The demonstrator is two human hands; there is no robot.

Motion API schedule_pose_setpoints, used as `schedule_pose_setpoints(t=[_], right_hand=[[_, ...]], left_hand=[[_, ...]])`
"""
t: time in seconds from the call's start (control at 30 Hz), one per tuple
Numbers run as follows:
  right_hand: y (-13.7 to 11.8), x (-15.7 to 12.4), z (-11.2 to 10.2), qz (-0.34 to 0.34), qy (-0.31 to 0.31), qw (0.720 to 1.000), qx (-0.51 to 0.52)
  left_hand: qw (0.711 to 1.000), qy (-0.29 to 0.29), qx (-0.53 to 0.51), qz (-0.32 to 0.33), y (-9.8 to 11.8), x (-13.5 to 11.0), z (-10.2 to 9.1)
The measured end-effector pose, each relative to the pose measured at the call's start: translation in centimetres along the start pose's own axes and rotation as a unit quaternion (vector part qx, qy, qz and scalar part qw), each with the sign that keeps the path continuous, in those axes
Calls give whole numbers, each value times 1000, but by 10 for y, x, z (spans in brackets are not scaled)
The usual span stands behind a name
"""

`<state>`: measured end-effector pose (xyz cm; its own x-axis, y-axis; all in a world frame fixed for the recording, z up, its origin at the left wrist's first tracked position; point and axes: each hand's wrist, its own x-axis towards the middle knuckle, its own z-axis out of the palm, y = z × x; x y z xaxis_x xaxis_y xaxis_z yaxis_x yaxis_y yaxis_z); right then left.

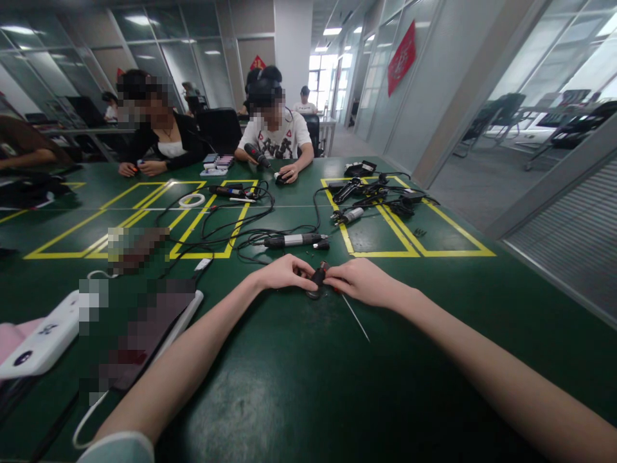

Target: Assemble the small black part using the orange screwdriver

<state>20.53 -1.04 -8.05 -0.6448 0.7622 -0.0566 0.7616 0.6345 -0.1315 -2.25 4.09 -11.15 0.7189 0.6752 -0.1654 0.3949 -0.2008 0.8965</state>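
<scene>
Both hands meet over a small black part (pixel 318 278) with a copper-coloured top end, held just above or on the green table. My left hand (pixel 288 271) is closed on its left side, thumb low and fingers curled over. From the right, my right hand (pixel 359 281) pinches it near the top. The part's exact kind is too small to tell, and fingers cover some of it. Below my right hand lies a thin metal shaft (pixel 357 319), like a screwdriver's, with a bit of red at its upper end, partly hidden by the fingers.
Beyond the hands lie a black-and-silver pen-shaped power tool (pixel 292 240), tangled black cables (pixel 270 202) and a white tape roll (pixel 191 200). Small screws (pixel 420 232) lie at right. A power strip (pixel 43 334) and phone-like slabs (pixel 154 328) are at left. Co-workers sit across the table.
</scene>
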Motion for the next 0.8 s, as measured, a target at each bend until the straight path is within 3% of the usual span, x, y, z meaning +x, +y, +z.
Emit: schedule_pose_setpoints(t=[0.5, 0.8], right_hand=[[-1, -1, 0, -12, 2, 1000, 16], [1, 2, 5, 13, 6, 1000, -13]], left_hand=[[1000, 1, -5, 3, -2, 1, 0], [999, -42, -24, 13, -4, 3, -3]])
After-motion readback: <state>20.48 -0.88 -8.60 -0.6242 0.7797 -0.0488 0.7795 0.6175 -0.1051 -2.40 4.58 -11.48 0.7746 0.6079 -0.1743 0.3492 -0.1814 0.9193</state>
